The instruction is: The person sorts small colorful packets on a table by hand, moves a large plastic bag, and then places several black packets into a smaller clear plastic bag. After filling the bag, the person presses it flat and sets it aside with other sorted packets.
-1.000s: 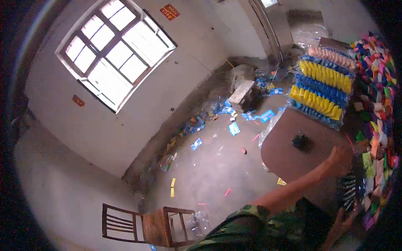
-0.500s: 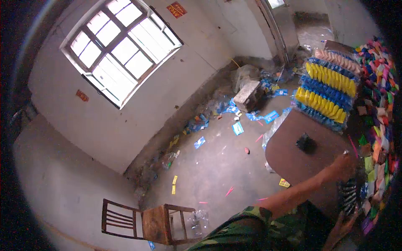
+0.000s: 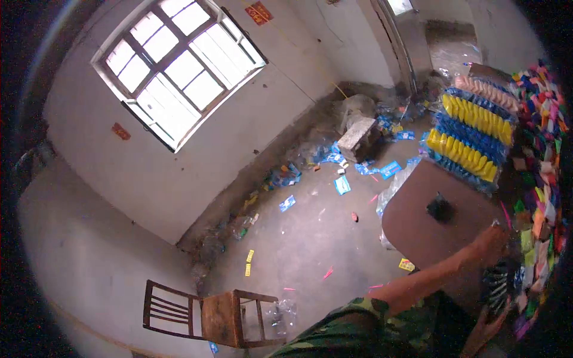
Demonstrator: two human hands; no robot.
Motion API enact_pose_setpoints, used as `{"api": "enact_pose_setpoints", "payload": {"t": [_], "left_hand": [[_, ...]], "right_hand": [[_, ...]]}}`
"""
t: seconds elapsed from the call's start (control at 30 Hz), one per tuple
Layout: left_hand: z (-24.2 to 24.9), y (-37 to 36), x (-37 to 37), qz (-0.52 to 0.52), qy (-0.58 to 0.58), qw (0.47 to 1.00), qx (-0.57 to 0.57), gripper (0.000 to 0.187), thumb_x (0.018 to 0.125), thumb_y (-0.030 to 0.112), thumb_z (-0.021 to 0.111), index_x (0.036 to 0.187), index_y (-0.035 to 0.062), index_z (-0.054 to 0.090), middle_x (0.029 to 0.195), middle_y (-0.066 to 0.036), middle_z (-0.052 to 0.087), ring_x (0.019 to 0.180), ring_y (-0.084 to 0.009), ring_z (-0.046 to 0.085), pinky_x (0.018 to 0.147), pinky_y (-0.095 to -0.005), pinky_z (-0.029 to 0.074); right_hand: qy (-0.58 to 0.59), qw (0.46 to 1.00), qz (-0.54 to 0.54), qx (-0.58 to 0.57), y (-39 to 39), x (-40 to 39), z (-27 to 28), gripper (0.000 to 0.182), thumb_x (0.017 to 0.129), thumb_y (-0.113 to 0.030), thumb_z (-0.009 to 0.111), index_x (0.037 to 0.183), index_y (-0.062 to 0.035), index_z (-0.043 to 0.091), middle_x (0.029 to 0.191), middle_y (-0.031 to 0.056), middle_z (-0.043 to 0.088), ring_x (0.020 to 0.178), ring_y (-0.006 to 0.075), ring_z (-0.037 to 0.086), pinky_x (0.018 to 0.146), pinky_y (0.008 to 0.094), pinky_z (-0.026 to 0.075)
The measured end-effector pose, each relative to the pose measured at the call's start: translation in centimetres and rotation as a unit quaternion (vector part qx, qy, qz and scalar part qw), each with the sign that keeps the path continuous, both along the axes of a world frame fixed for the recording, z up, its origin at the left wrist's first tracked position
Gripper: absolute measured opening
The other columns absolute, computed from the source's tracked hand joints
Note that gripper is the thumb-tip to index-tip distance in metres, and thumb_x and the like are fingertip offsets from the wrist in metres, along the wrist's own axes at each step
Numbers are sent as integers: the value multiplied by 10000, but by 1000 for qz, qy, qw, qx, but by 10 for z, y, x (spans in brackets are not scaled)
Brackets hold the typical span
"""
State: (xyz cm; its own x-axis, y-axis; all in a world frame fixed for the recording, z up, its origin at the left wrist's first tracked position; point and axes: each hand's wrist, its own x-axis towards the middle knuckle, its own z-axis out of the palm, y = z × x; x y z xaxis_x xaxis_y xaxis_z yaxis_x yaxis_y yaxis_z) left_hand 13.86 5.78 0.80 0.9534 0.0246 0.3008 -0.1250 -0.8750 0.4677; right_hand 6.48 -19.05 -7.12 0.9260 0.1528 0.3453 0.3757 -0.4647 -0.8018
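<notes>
My left hand point(image 3: 490, 243) reaches over the right side of the brown table point(image 3: 412, 230) with its fingers drawn together. A small whitish tip shows at its fingertips; what it holds, I cannot tell. Lower down, my right hand point(image 3: 492, 325) has its fingers at the lower end of a dark bundle of black strips with a clear sheen point(image 3: 495, 285), close below the left hand. A small black object point(image 3: 440, 207) lies on the tabletop, left of my left hand. My left arm comes out of a camouflage sleeve point(image 3: 352, 322).
Yellow, blue and pink packed rows point(image 3: 471, 134) lie at the table's far end. A heap of colourful small pieces point(image 3: 540, 203) runs along the right. A wooden chair point(image 3: 221, 319) stands lower left. A block point(image 3: 357, 139) and scattered blue packets point(image 3: 341, 185) are on the floor.
The view has shifted slightly, so the room and table sit a little lower and farther right. Both hands stay in nearly the same place over the table.
</notes>
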Motion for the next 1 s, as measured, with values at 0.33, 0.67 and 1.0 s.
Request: {"api": "enact_pose_setpoints", "payload": {"t": [0.33, 0.67, 1.0], "left_hand": [[2, -1, -11, -19, -75, 997, -1, 338, 847, 272, 652, 1083, 32, 684, 1052, -187, 681, 993, -398, 647, 887, -508, 532], [58, 90, -62, 89, -58, 994, 6, 185, 924, 273, 693, 1067, 158, 708, 1042, -122, 708, 928, -360, 695, 766, -489, 580], [8, 214, -87, 262, 93, 960, -28, 458, 943, 443, 658, 1067, 12, 750, 927, -163, 753, 833, -315, 715, 788, -430, 553]], "right_hand": [[21, 999, -22, -25, -4, -1, -9, 756, 940, -320, 746, 1533, 9, 410, 1515, 222, 489, 1377, 360, 481, 1158, 462, 357], [36, 997, -54, 29, 29, -24, 38, 641, 851, -142, 795, 1413, 12, 528, 1406, 169, 583, 1312, 298, 548, 1125, 435, 402], [46, 998, -38, 26, 28, -24, 51, 632, 827, -77, 811, 1392, 6, 540, 1366, 175, 608, 1277, 310, 576, 1100, 423, 430]]}}
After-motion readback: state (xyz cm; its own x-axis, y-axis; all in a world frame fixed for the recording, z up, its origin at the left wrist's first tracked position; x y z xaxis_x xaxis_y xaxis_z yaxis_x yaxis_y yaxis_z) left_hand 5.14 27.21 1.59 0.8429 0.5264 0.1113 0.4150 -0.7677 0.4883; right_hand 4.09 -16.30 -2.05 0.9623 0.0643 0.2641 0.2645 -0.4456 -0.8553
